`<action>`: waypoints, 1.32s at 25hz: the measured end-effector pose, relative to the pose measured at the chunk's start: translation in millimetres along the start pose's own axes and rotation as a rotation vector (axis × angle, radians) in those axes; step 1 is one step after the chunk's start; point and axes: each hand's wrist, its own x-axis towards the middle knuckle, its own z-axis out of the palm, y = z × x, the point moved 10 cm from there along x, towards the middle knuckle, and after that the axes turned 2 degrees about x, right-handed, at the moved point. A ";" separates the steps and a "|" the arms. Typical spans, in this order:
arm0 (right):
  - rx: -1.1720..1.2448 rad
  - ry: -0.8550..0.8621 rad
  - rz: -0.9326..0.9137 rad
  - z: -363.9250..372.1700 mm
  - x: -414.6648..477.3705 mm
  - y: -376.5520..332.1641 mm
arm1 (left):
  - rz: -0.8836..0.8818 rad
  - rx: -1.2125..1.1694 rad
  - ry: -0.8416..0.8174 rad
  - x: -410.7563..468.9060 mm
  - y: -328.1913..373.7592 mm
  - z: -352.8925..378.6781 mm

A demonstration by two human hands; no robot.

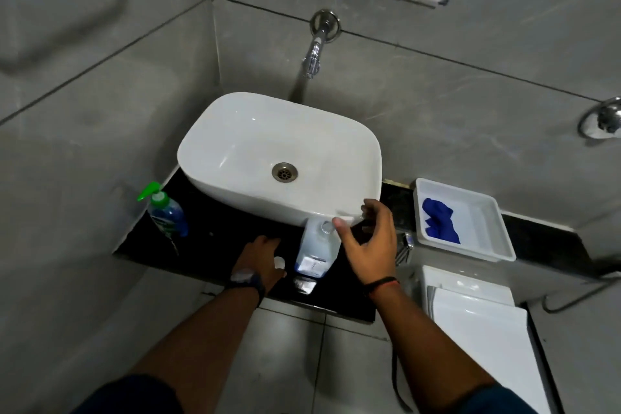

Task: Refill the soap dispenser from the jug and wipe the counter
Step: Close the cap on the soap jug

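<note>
Left hand (pixel 263 254) is lying open near table (pixel 215 255) edge | right hand (pixel 369 242) is hovering half-curled over one jug (pixel 316 250), grip unclear | one dispenser (pixel 166 215) standing further left

Dispenser (pixel 166 217) left of basin (pixel 252 205); jug (pixel 316 247) before it; tray (pixel 480 228) right, holding cloth (pixel 438 220).

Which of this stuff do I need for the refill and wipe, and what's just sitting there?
For the job: soap dispenser, jug, white cap beside it, blue cloth, black counter.
Just lying about: basin, wall tap, white tray, toilet cistern.
</note>
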 end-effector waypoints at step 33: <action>-0.203 -0.473 0.090 58.0 6.2 -28.0 | 0.424 -0.324 0.426 -32.8 129.4 -191.2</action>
